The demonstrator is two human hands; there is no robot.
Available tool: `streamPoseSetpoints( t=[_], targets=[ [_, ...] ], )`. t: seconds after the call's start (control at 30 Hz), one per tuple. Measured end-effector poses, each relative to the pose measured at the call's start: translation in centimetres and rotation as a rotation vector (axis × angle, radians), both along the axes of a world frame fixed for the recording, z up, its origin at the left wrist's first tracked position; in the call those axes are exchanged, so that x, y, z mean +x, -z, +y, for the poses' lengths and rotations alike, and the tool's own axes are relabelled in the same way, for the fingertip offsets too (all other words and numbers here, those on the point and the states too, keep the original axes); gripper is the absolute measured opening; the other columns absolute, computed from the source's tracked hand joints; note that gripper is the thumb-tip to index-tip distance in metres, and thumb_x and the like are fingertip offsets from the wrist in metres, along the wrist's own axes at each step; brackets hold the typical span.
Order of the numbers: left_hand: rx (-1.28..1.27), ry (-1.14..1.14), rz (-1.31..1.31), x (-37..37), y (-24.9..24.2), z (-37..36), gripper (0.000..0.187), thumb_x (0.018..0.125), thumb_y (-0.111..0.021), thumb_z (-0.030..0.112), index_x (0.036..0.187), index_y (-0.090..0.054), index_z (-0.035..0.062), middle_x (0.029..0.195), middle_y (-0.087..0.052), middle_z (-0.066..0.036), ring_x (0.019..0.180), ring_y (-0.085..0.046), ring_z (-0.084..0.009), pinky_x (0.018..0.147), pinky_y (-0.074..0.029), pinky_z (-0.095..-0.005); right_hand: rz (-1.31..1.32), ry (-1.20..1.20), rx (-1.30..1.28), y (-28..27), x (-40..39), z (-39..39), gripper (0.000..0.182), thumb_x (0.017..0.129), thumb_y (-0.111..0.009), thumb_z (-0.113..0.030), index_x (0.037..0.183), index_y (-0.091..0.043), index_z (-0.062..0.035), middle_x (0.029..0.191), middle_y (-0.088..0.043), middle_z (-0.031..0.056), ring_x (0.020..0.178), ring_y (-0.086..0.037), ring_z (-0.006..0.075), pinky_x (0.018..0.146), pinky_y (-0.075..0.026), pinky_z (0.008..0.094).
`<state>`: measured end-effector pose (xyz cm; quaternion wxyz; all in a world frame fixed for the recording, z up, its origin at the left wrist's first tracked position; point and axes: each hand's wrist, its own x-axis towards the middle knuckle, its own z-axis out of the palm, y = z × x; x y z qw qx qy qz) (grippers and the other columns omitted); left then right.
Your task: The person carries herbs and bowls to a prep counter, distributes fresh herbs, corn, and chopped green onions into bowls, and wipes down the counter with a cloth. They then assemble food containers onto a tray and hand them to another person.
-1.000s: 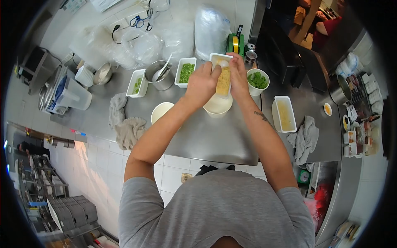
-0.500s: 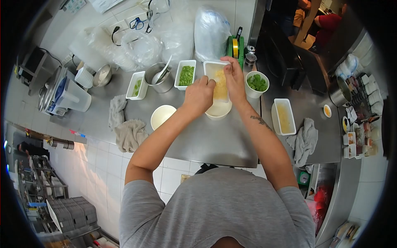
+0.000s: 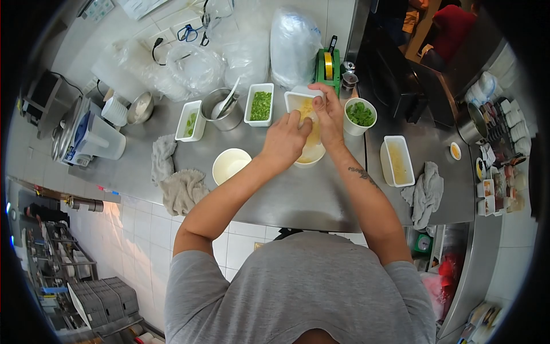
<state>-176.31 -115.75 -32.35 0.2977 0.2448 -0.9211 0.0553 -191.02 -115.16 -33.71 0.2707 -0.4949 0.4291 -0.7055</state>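
Note:
My right hand [image 3: 329,117] grips the right side of a white rectangular tub [image 3: 296,102] holding pale yellow food. The tub tilts toward me over a round white bowl [image 3: 312,162], which has some yellow food in it. At the tub's left side is my left hand [image 3: 285,140], its fingers curled inward at the opening. What those fingers hold, if anything, is hidden. Left of my forearm stands a second white bowl [image 3: 231,164]. A tub of chopped green herbs [image 3: 260,106] is just beyond my left hand, and a cup of green leaves [image 3: 360,114] stands beside my right.
A metal pot [image 3: 223,110] with utensils stands beside a tub with green pieces [image 3: 190,121]. Grey cloths [image 3: 183,189] lie at the left. On the right are another tub of yellow food [image 3: 397,160] and a cloth [image 3: 425,192]. Plastic bags [image 3: 295,49] line the wall.
The tub is tilted further toward me over the bowl, and yellow food now shows in the bowl. My left fingers have moved right, closer to the tub's opening. The whole view has shifted slightly.

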Motion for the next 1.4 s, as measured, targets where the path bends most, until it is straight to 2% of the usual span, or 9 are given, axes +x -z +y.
streamPoseSetpoints(
  t=[0.17,0.27,0.47,0.57,0.67,0.77,0.97,1.13,1.4],
  targets=[
    [-0.035,-0.143,0.084,-0.4,-0.4,-0.4,0.038,0.070,-0.058,0.001,0.107,-0.058,0.0050,0.080,-0.047,-0.009,0.072,-0.056,-0.0244,0.054,-0.048,-0.0363,0.121,0.040,-0.074,-0.4,0.4,0.2,0.034,0.086,-0.065,-0.032,0.105,-0.060,-0.0051,0.109,-0.055,0.0096,0.109,-0.049,0.0236,0.098,-0.033,0.0318],
    [0.003,-0.162,0.051,-0.7,1.1,-0.7,0.036,0.070,-0.059,0.002,0.105,-0.058,0.0049,0.080,-0.049,-0.008,0.072,-0.058,-0.0247,0.054,-0.049,-0.0368,0.164,0.030,-0.107,0.3,0.1,0.0,0.038,0.090,-0.061,-0.034,0.112,-0.056,-0.0027,0.113,-0.052,0.0073,0.108,-0.046,0.0165,0.097,-0.033,0.0279],
    [0.144,-0.098,-0.043,0.7,0.8,0.6,0.033,0.065,-0.062,0.002,0.097,-0.056,0.0023,0.082,-0.052,-0.010,0.075,-0.058,-0.0275,0.055,-0.050,-0.0383,0.229,0.067,-0.150,0.8,-0.4,-0.1,0.039,0.089,-0.061,-0.034,0.111,-0.057,-0.0020,0.115,-0.053,0.0096,0.113,-0.046,0.0203,0.101,-0.031,0.0301],
    [0.130,-0.122,0.007,0.8,-0.1,0.8,0.032,0.066,-0.061,0.002,0.098,-0.056,0.0027,0.081,-0.051,-0.010,0.075,-0.058,-0.0274,0.057,-0.050,-0.0382,0.203,0.084,-0.175,0.1,-0.1,0.1,0.035,0.085,-0.065,-0.033,0.105,-0.060,-0.0048,0.110,-0.054,0.0120,0.109,-0.049,0.0268,0.097,-0.035,0.0342],
    [0.084,-0.101,0.089,-0.4,-0.2,0.4,0.034,0.067,-0.060,0.001,0.101,-0.057,0.0035,0.081,-0.049,-0.010,0.075,-0.057,-0.0271,0.057,-0.050,-0.0378,0.280,0.064,-0.175,-0.1,0.0,0.2,0.041,0.089,-0.061,-0.037,0.110,-0.057,-0.0016,0.114,-0.053,0.0123,0.114,-0.047,0.0237,0.102,-0.029,0.0333],
    [0.054,-0.043,0.077,-0.8,1.7,-0.3,0.036,0.068,-0.059,0.001,0.103,-0.059,0.0048,0.081,-0.048,-0.009,0.075,-0.056,-0.0265,0.057,-0.049,-0.0380,0.288,0.064,-0.193,0.1,0.0,-0.2,0.042,0.088,-0.062,-0.038,0.110,-0.058,-0.0018,0.115,-0.053,0.0130,0.114,-0.047,0.0246,0.103,-0.030,0.0341],
    [0.070,-0.006,0.011,0.6,1.4,1.0,0.040,0.068,-0.060,0.001,0.108,-0.058,0.0030,0.084,-0.047,-0.010,0.075,-0.055,-0.0268,0.056,-0.049,-0.0367,0.320,0.071,-0.218,-0.5,0.5,0.0,0.039,0.081,-0.069,-0.035,0.105,-0.061,-0.0053,0.110,-0.053,0.0130,0.108,-0.050,0.0284,0.096,-0.037,0.0356],
    [0.069,-0.134,0.125,0.3,1.1,0.8,0.039,0.069,-0.058,0.001,0.108,-0.057,0.0017,0.084,-0.048,-0.010,0.075,-0.055,-0.0268,0.056,-0.049,-0.0361,0.372,0.083,-0.224,-0.5,0.5,0.0,0.038,0.080,-0.071,-0.032,0.105,-0.062,-0.0056,0.111,-0.053,0.0141,0.108,-0.051,0.0289,0.095,-0.039,0.0363],
    [0.107,-0.139,0.002,0.6,2.8,1.6,0.037,0.069,-0.059,0.003,0.106,-0.057,0.0010,0.086,-0.049,-0.011,0.076,-0.055,-0.0269,0.055,-0.049,-0.0375,0.404,0.070,-0.220,-0.8,0.3,0.2,0.039,0.078,-0.073,-0.031,0.105,-0.063,-0.0056,0.112,-0.052,0.0146,0.108,-0.051,0.0296,0.094,-0.040,0.0365]
  ],
)
